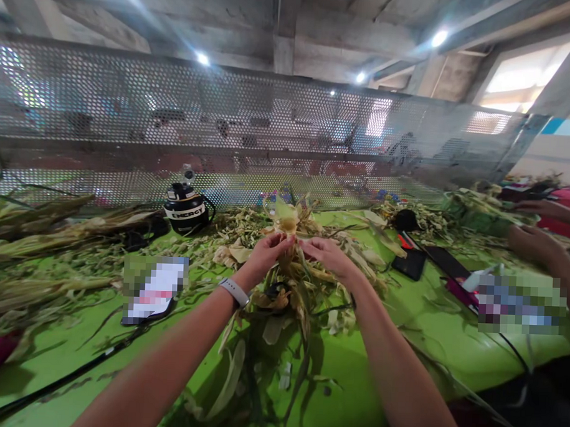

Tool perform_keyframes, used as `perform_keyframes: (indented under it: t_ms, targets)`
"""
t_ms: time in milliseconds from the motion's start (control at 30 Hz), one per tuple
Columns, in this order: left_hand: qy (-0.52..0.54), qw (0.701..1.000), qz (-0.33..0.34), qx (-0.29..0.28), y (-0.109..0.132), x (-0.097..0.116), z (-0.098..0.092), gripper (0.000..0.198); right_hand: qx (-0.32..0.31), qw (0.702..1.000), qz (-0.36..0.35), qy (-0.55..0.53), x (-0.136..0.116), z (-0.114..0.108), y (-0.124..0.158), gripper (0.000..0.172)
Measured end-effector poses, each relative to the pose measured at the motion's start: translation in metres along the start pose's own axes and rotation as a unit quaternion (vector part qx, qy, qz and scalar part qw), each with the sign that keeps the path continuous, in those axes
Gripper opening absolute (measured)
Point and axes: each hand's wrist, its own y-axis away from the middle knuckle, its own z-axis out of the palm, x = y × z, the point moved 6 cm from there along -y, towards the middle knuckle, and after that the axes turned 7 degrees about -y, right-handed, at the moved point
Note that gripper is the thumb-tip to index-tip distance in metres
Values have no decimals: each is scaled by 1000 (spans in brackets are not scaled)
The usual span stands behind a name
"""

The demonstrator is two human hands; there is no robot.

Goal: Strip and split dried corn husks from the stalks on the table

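Observation:
Both hands meet over a pile of dry plant strips in the middle of the table. Between my fingertips stands a pale yellow-green corn husk piece [285, 218], its broad leaf pointing up. My left hand [271, 247], with a light band on the wrist, pinches its lower part from the left. From the right, my right hand [325, 253] closes its fingers at the same spot. What lies right between the fingertips is partly hidden. Below them, loose husk strips [300, 301] hang and spread over the green tabletop [345, 371].
A black bottle marked ENERGY [186, 209] stands at the back left. A phone [156, 290] lies left, a dark phone [409, 264] right. Another person's hands [536, 238] work at far right. A perforated metal screen [269, 126] rises behind, and a black cable [73, 374] crosses front left.

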Motion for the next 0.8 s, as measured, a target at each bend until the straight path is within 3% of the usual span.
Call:
perform_keyframes:
  t_ms: [200, 467, 533, 667, 800]
  targets:
    - [5, 1000, 14, 10, 1, 4, -1, 35, -77, 997, -14, 5, -1, 11, 1, 34]
    - [14, 1000, 0, 10, -1, -2, -3, 38, -83, 996, -12, -31, 0, 10, 1, 28]
    - [4, 1000, 4, 2, 0, -1, -3, 37, -42, 999, -16, -32, -1, 6, 0, 26]
    - [-28, 999, 19, -27, 3, -1, 2, 35, 119, 987, -67, -82, -7, -14, -1, 23]
    - [-59, 997, 22, -52, 4, -8, 9, 33, 163, 978, -96, -92, -11, -21, -1, 25]
